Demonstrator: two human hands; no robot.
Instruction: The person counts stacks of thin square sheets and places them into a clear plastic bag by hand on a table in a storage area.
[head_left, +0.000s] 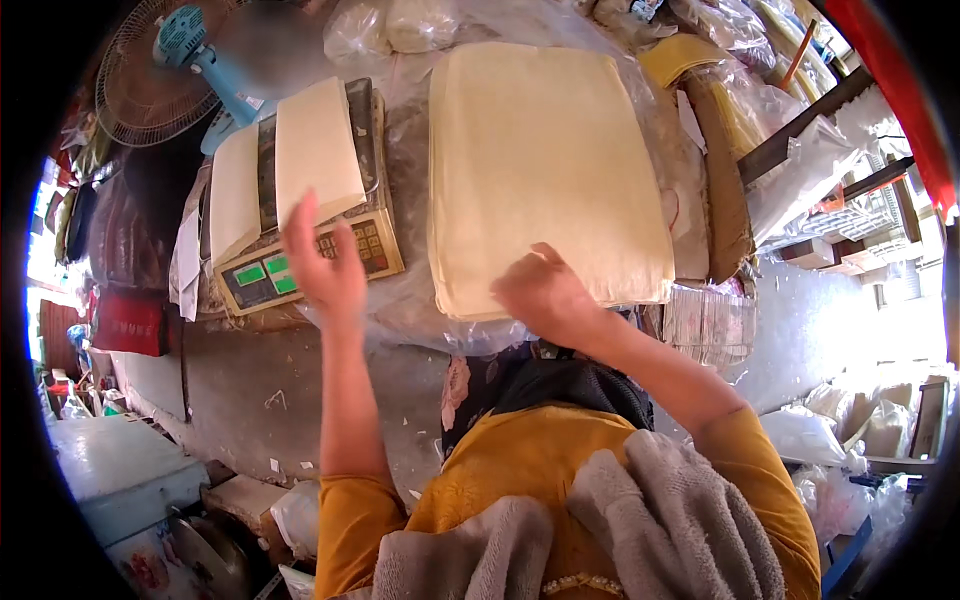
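A thick stack of large cream sheets (547, 165) lies on plastic film before me; whether they are paper or thin bags I cannot tell. Over its near edge is my right hand (544, 296), fingers curled; their tips are partly hidden, so a grip on a sheet cannot be made out. My left hand (324, 262) is raised in front of a digital scale (244, 300) with green lit displays, its thumb and fingers apart and holding nothing. On the scale rests a narrow cream bundle (315, 150), just beyond the left fingertips. Another narrow bundle (234, 191) sits left of it.
A blue electric fan (225, 79) stands at the back left. Right of the large stack is an open cardboard carton (716, 172) beside bundled sheets (709, 322). Clear plastic bags (390, 26) lie at the back. Below the table edge, scraps dot the concrete floor (255, 390).
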